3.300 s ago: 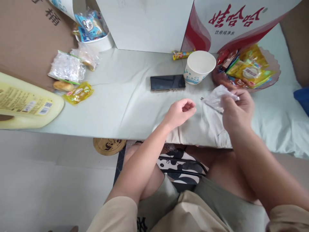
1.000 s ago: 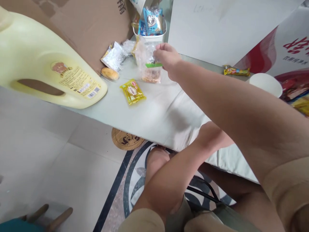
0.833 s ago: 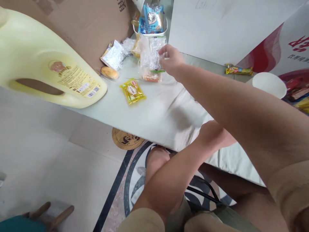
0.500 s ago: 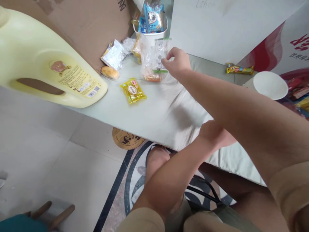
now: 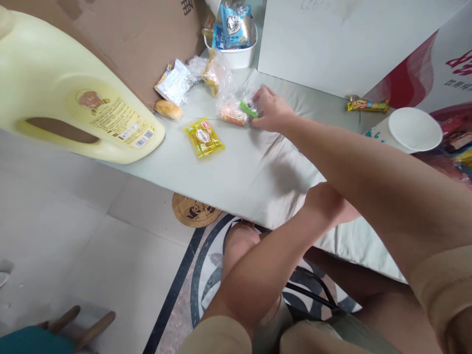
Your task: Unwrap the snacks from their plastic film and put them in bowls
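Observation:
My right hand [image 5: 273, 110] is low over the bench, its fingers closed around a crumpled clear plastic wrapper [image 5: 249, 108] with a green edge. Against that wrapper lies a small orange-brown snack in clear film [image 5: 233, 116]. Closer to me is a yellow snack packet [image 5: 204, 137], lying flat and apart from the hand. My left hand [image 5: 330, 202] rests on the bench edge beneath my right forearm, which hides its fingers. Left of the wrapper are a yellow and clear wrapper [image 5: 211, 76], a silver wrapper [image 5: 174, 83] and a small bun [image 5: 168, 109].
A large pale yellow jug [image 5: 121, 105] stands at the left. Behind are a white tub [image 5: 241, 58] of packaged snacks, a brown carton [image 5: 136, 34] and a white box [image 5: 332, 44]. At right are a yellow snack stick [image 5: 368, 104] and a paper cup [image 5: 415, 130].
My right hand has come down with the clear wrapper, which was standing upright in a pinch and is now crumpled low beside the orange-brown snack. The left hand has not moved.

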### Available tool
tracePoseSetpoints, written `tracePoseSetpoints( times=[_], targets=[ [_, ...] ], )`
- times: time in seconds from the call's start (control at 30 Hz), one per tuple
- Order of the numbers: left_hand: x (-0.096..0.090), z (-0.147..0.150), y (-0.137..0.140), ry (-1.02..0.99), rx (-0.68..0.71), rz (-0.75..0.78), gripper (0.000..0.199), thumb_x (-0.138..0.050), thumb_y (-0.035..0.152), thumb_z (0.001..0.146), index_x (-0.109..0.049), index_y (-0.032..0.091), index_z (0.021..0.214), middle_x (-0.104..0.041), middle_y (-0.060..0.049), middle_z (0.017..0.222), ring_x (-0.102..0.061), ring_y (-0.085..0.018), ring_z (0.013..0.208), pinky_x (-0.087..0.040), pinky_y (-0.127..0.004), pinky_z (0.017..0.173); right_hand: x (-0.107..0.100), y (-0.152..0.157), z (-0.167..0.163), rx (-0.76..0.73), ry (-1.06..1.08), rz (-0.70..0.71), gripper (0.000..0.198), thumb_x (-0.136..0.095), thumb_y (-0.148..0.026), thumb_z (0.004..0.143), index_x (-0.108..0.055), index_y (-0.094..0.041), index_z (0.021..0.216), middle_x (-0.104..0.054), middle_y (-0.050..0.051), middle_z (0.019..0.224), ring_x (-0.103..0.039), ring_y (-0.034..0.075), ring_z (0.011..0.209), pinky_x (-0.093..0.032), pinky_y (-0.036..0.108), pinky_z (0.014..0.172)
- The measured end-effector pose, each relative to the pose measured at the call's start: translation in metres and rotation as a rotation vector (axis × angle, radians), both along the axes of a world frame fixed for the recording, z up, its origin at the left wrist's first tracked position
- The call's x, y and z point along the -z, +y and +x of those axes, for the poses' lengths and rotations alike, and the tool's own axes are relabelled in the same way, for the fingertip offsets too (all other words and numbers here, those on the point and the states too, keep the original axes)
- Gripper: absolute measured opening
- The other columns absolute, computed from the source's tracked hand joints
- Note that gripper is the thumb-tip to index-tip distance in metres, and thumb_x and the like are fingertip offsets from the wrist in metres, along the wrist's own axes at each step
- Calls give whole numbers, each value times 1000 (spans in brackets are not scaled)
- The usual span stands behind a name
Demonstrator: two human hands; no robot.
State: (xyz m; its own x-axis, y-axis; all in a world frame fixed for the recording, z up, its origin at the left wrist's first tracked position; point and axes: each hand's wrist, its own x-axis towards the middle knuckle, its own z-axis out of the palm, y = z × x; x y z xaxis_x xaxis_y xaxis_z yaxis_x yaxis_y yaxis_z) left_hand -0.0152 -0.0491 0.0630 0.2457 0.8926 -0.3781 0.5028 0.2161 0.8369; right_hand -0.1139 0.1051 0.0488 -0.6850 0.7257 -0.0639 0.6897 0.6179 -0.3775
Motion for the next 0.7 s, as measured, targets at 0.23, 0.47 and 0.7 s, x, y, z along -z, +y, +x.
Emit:
tracePoseSetpoints(
  times=[0.23, 0.47, 0.7],
  targets=[
    [2, 4, 1, 9, 64, 41, 56, -45, 42, 95, -58, 17, 144, -64, -16, 145, -64, -39, 127, -56, -46, 96, -12, -1, 16, 27, 10, 90, 44, -53, -23, 99, -56, -19, 143, -70, 10, 135, -63, 25, 121, -48, 42, 103],
    [4, -9, 6, -168, -302, 104, 25, -51, 34, 95, -67, 24, 112, -76, -7, 108, -71, -26, 111, -56, -38, 96, -51, -10, 60, 217, 159, 221, 50, -37, -17, 101, -53, -14, 148, -71, 15, 131, -66, 28, 122, -49, 39, 103],
    [-4, -49, 22, -898, -988, 109, 46, -19, 36, 109, -48, 18, 141, -67, -10, 133, -67, -21, 125, -58, -34, 88, -50, -43, 128, -3, 228, 352, 54, -36, -26, 96, -57, -23, 146, -66, 12, 143, -61, 27, 136, -47, 45, 113]
  ],
)
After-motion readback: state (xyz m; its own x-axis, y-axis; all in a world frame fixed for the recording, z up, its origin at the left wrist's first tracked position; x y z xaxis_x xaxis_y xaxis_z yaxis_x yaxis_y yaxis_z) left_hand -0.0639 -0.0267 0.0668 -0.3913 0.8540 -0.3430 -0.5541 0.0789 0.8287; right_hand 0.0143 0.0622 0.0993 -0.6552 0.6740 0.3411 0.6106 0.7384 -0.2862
